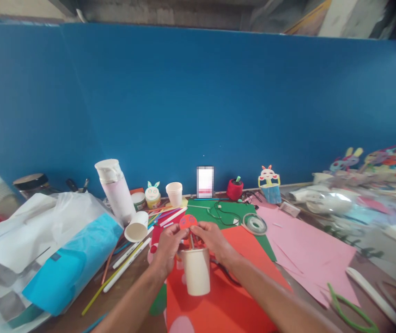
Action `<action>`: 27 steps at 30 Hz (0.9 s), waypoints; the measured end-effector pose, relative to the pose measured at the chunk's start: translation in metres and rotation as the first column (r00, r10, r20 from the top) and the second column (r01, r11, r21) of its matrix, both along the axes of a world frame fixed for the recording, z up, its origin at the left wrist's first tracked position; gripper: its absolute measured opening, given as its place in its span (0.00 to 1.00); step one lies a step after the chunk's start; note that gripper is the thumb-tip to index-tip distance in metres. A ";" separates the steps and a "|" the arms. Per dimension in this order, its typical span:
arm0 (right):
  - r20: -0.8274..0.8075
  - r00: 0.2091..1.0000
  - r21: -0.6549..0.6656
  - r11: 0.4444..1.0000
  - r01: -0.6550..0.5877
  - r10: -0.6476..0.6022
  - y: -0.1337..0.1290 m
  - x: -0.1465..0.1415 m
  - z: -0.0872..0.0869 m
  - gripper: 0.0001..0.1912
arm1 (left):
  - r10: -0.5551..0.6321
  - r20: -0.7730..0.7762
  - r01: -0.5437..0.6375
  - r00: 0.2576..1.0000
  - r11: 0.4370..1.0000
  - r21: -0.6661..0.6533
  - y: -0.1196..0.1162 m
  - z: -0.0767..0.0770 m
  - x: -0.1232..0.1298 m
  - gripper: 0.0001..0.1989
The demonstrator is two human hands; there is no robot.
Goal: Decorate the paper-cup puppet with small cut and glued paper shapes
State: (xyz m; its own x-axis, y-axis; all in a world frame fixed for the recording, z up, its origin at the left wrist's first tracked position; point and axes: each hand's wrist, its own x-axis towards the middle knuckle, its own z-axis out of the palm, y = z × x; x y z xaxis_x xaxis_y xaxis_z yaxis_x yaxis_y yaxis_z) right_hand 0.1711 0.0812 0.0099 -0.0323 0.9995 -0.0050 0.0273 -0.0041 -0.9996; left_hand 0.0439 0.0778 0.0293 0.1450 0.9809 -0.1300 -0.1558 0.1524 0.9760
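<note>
Blue partition wall (218, 101) fills the upper view behind a cluttered brown wooden table (128, 296). Left side: heap of white and turquoise plastic bags (45, 249). Right of centre: large pink paper sheet (308, 254), overlapping a green paper sheet (232, 210) further back; an orange-red paper sheet (228, 296) lies in front, directly under the hands. Behind the bags, a white and pale-pink flask with flip lid (116, 189), upright; a white paper cup on its side (137, 226) lies just beside its base. Loose bundle of coloured and white straws (131, 254) spreads between bags and orange-red sheet. Central: upright white paper cup (197, 270), standing on the orange-red sheet, sticks poking from its mouth. Left hand (168, 245) and right hand (211, 238) both pinch a small round red paper disc (188, 222) just above the cup's rim, fingers closed on its lower edge. Back edge: second upright white cup (174, 193), small bunny-eared pot (153, 194), red yarn ball (234, 188), paper bunny figure (269, 182), clear tape roll (255, 223). Card against the wall is blurred; no writing readable anywhere.
</note>
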 end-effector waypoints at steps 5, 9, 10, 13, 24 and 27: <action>0.007 1.000 -0.017 1.000 0.003 -0.003 -0.001 -0.001 0.002 0.14 | -0.004 -0.008 0.004 1.000 1.000 -0.006 -0.002 0.003 0.001 0.09; 0.001 1.000 -0.037 0.999 -0.013 0.013 -0.002 -0.002 0.008 0.14 | 0.006 -0.015 -0.006 1.000 1.000 0.006 -0.001 0.003 0.001 0.09; 0.003 1.000 -0.039 0.999 -0.016 0.016 -0.003 -0.001 0.009 0.15 | 0.011 -0.019 -0.011 1.000 1.000 0.011 -0.001 0.002 0.000 0.08; 0.019 1.000 -0.034 0.999 -0.024 0.024 -0.003 0.000 0.010 0.16 | 0.031 -0.040 -0.030 0.999 0.999 0.025 0.003 -0.005 -0.001 0.06; 0.079 0.997 0.011 1.000 -0.005 0.004 0.000 0.003 0.011 0.08 | -0.010 -0.040 0.011 0.999 1.000 0.015 0.006 -0.008 -0.001 0.07; 0.093 0.996 0.015 1.000 -0.005 0.003 0.001 0.004 0.009 0.08 | -0.009 -0.036 0.009 0.999 1.000 0.012 0.006 -0.007 0.000 0.07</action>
